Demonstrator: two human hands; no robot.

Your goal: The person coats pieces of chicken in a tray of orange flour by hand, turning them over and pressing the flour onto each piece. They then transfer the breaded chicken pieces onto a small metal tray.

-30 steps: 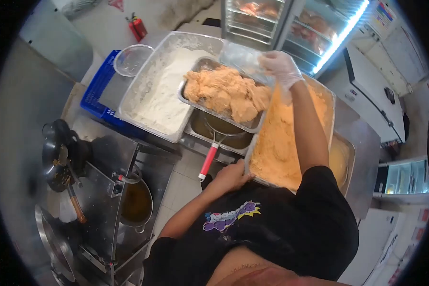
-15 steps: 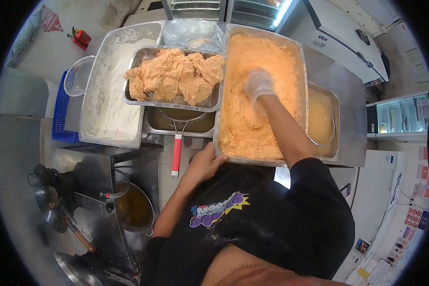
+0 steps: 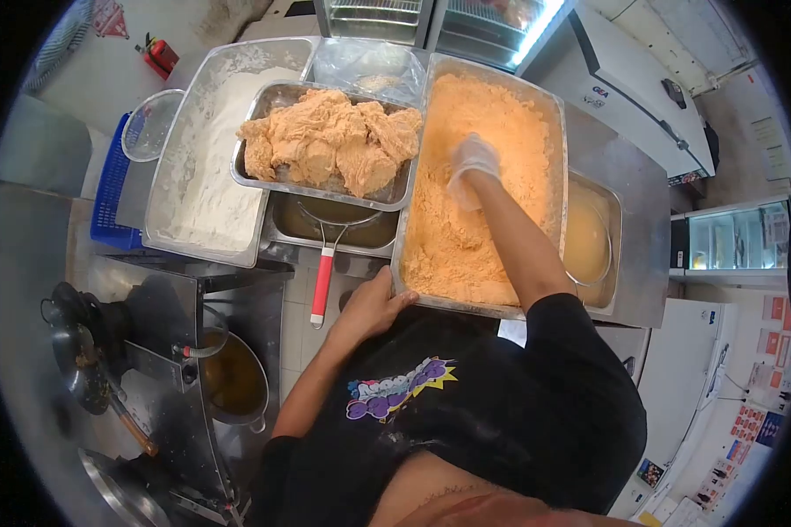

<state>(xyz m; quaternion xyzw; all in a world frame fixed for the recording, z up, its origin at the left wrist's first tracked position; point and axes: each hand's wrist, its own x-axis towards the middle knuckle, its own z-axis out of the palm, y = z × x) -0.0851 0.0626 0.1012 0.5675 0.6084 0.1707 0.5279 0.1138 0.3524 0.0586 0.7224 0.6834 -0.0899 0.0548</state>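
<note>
A large metal tray (image 3: pixel 566 189) holds orange breading, and my right hand (image 3: pixel 475 169), in a clear plastic glove, is down in it. The fingers of that hand are sunk in the breading or hidden behind the glove. At the tray's lower left corner, my bare left hand (image 3: pixel 376 303) grips the tray's edge. Left of the breading, a smaller metal tray holds a heap of coated chicken pieces (image 3: pixel 330 140). That smaller tray overlaps a big tray of white flour (image 3: pixel 215 176).
A red-handled strainer (image 3: pixel 322 285) rests over a pan of liquid below the chicken. Right of the breading stands a pan of yellowish liquid (image 3: pixel 584 237). A blue basket (image 3: pixel 117 198) is at the left; a pot of oil (image 3: pixel 235 373) and a wok (image 3: pixel 81 360) are lower left.
My right hand has shifted slightly within the breading and looks less blurred. The view has tilted a little. My left hand stays at the tray's corner.
</note>
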